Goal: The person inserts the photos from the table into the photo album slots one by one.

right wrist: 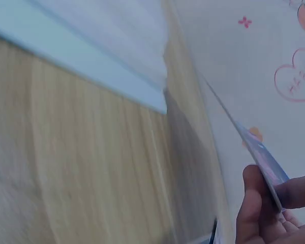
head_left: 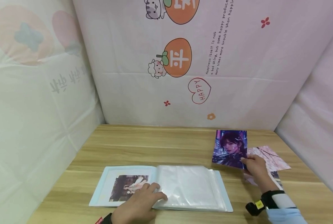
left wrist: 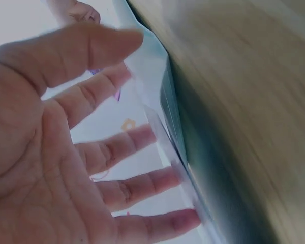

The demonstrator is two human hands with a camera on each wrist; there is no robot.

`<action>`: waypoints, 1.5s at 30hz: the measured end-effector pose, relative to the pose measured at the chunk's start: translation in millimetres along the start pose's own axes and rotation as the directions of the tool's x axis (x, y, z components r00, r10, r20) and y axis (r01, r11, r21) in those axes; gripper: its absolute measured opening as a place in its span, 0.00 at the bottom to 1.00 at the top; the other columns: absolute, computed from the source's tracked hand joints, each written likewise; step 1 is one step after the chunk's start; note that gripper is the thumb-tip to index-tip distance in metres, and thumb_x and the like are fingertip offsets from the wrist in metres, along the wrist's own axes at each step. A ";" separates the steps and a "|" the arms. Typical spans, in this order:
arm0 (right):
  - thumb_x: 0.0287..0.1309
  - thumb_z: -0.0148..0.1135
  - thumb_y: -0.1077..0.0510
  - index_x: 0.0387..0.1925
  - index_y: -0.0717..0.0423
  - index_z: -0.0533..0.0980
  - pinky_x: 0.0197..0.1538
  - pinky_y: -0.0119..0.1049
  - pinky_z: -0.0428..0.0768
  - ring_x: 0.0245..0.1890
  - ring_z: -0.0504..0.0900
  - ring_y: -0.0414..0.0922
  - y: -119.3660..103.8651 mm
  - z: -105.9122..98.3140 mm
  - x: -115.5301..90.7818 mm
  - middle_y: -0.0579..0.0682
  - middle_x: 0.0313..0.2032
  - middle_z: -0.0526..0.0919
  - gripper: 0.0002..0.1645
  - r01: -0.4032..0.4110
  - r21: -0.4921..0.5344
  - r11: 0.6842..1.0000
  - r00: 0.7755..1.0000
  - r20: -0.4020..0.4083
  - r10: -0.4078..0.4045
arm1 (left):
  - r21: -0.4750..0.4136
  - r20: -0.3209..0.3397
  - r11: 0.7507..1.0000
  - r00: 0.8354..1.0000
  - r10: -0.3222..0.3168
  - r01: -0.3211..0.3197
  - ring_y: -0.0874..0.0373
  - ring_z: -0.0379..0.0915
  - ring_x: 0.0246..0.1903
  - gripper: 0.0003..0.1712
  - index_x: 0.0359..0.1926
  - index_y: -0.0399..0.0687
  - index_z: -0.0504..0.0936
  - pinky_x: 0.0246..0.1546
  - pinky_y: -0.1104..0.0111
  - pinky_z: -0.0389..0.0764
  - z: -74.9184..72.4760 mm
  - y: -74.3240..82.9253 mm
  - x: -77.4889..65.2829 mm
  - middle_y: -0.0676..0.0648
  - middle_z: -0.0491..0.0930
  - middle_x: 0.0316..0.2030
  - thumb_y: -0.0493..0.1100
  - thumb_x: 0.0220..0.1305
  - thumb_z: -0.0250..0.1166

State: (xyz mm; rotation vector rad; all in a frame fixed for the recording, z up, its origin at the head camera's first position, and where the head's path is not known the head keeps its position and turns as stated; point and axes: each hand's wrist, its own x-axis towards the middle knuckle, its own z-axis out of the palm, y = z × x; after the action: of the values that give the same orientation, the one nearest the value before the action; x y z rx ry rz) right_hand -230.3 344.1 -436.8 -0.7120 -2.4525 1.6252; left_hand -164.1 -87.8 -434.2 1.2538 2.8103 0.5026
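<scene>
Pinching the purple card (head_left: pixel 229 147) at lower right, the right grip (head_left: pixel 256 170) holds it; left grip (head_left: pixel 139 200) lies spread.

Passable gap between album (head_left: pixel 225 193), loose prints (head_left: pixel 273 160); left grip (head_left: pixel 139 200) blocks fold (head_left: pixel 156 175).

The head camera faces forward and down over the album (head_left: pixel 186 186) from its near side. The left wrist camera, tilted, views the album closely; the right wrist camera, right of it, shares the heart print (head_left: pixel 199 91) with the head view.
</scene>
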 end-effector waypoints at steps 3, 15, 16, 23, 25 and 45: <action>0.64 0.52 0.58 0.51 0.71 0.62 0.30 0.38 0.78 0.26 0.73 0.43 -4.6 5.4 -12.5 0.60 0.40 0.72 0.22 0.031 0.084 0.996 0.995 0.093 -0.038 | -0.010 -0.007 1.000 1.000 -0.025 0.025 0.60 0.61 0.36 0.21 0.43 0.61 0.81 0.31 0.70 0.67 -0.7 1.6 2.3 0.54 0.69 0.43 0.34 0.48 0.64; 0.62 0.53 0.64 0.40 0.68 0.65 0.36 0.39 0.80 0.26 0.76 0.40 -11.6 38.1 -52.9 0.48 0.27 0.77 0.10 0.032 0.266 0.963 0.949 0.295 -0.113 | 0.020 -0.030 0.997 0.996 -0.079 0.080 0.57 0.64 0.37 0.19 0.40 0.62 0.82 0.27 0.67 0.64 0.5 4.2 6.6 0.54 0.70 0.41 0.34 0.50 0.63; 0.62 0.53 0.65 0.40 0.69 0.64 0.36 0.39 0.80 0.26 0.77 0.41 -11.6 41.4 -55.8 0.48 0.28 0.78 0.10 0.023 0.281 0.959 0.944 0.309 -0.113 | 0.014 -0.026 0.996 0.996 -0.088 0.088 0.56 0.64 0.38 0.18 0.41 0.62 0.81 0.28 0.66 0.64 0.7 3.9 6.1 0.54 0.70 0.42 0.35 0.50 0.63; 0.60 0.54 0.67 0.44 0.71 0.59 0.37 0.40 0.81 0.29 0.80 0.43 -9.4 64.5 -83.5 0.50 0.31 0.80 0.16 -0.007 0.354 0.935 0.888 0.432 -0.157 | -0.072 -0.069 0.981 0.981 -0.183 0.178 0.51 0.65 0.41 0.18 0.44 0.57 0.80 0.31 0.59 0.65 2.0 1.4 5.4 0.52 0.71 0.41 0.33 0.54 0.59; 0.60 0.54 0.67 0.45 0.71 0.59 0.37 0.40 0.81 0.29 0.80 0.43 -9.6 69.4 -91.8 0.50 0.31 0.80 0.18 -0.017 0.369 0.929 0.858 0.482 -0.176 | -0.100 -0.109 0.974 0.971 -0.214 0.203 0.51 0.66 0.40 0.17 0.45 0.55 0.80 0.31 0.59 0.65 1.8 1.0 6.2 0.51 0.72 0.39 0.34 0.54 0.60; 0.61 0.55 0.65 0.37 0.59 0.61 0.31 0.34 0.80 0.27 0.80 0.41 -14.5 101.7 -138.6 0.49 0.28 0.80 0.10 -0.121 0.414 0.902 0.640 0.727 -0.248 | -0.723 -0.204 0.673 0.883 -0.423 0.155 0.53 0.77 0.30 0.24 0.58 0.29 0.64 0.28 0.66 0.79 -5.8 -14.3 23.8 0.42 0.76 0.36 0.33 0.62 0.55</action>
State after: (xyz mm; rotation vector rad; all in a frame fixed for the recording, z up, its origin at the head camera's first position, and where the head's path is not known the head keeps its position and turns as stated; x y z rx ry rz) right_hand -147.5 192.9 -444.3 0.2281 -2.3050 2.7391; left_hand -191.3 -80.9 -430.5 0.5634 2.5238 1.7012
